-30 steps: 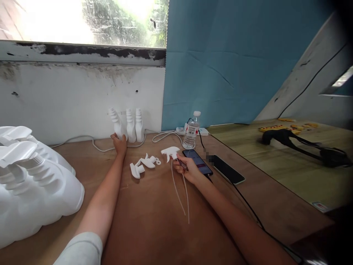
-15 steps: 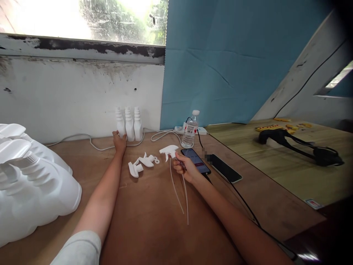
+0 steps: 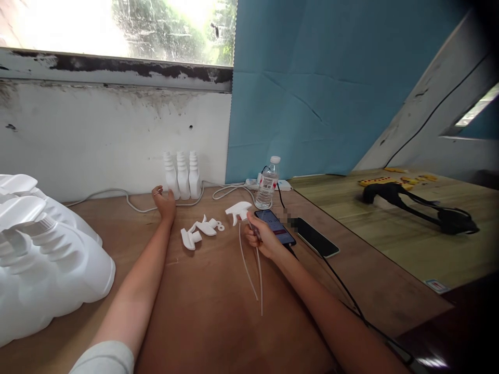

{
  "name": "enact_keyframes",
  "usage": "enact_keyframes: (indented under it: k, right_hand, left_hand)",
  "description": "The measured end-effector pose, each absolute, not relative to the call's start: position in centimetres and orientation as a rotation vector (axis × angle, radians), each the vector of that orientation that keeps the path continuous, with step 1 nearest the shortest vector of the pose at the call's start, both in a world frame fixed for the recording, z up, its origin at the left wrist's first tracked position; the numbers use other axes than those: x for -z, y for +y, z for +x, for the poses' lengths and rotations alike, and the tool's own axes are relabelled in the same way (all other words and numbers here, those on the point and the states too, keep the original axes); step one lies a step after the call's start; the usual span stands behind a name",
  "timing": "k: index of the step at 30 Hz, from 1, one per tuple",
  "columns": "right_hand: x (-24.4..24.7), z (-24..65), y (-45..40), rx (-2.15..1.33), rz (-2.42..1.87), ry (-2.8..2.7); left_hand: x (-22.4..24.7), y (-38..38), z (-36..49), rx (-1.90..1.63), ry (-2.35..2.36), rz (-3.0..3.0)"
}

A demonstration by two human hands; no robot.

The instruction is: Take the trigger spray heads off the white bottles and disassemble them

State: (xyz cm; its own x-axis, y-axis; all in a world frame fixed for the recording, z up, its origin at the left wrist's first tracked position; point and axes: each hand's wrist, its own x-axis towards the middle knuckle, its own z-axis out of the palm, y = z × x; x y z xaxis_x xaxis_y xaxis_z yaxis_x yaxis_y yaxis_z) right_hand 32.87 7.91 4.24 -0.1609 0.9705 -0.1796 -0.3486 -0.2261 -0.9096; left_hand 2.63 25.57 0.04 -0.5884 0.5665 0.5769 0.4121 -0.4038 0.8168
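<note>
Three white spray bottles (image 3: 182, 176) stand upright in a row against the wall, their necks bare. My left hand (image 3: 164, 203) is just left of the leftmost bottle, open, with its fingers apart; whether the thumb touches the bottle I cannot tell. A white trigger sprayer head (image 3: 238, 209) is in my right hand (image 3: 260, 235), whose fingers are closed round it. Two thin tubes (image 3: 249, 280) hang below that hand; where the second one starts is hidden by the fingers. Between my hands, several white trigger head pieces (image 3: 191, 238) lie on the brown table (image 3: 210, 311).
Big bagged white bottles (image 3: 66, 259) fill the left side. A water bottle (image 3: 265, 187), a lit phone (image 3: 277, 226) and a dark phone (image 3: 316, 237) are at the right, with cables around them. A black strap (image 3: 413, 205) lies on the farther table.
My left hand has let go of the leftmost spray bottle and shifted slightly left, its fingers opening. My right hand stays almost in place with the trigger head.
</note>
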Motion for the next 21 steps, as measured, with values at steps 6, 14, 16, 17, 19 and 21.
enact_keyframes:
  k: [6, 14, 16, 17, 19, 21]
  right_hand:
    - [-3.3, 33.3, 8.8, -1.123, -1.084, -1.186]
    - [-4.2, 32.9, 8.0, -0.807, -1.075, -1.317]
    - [-4.5, 32.0, 6.8, -0.805, -1.064, -1.415]
    - [-4.7, 31.4, 6.1, -0.826, -1.050, -1.471]
    - [-4.9, 30.0, 4.7, -0.904, -1.007, -1.603]
    - [-4.9, 28.6, 3.4, -0.985, -0.956, -1.742]
  left_hand:
    - [-0.2, 21.1, 3.3, -2.151, 1.506, 1.514]
    - [-1.4, 10.9, 4.9, -1.969, 1.270, 1.775]
    - [-1.6, 7.7, 5.5, -1.886, 1.202, 1.826]
    - [-1.7, 6.2, 5.8, -1.827, 1.145, 1.844]
    - [-1.8, 3.6, 6.4, -1.683, 0.956, 1.848]
    - [-2.0, 1.8, 6.8, -1.550, 0.815, 1.846]
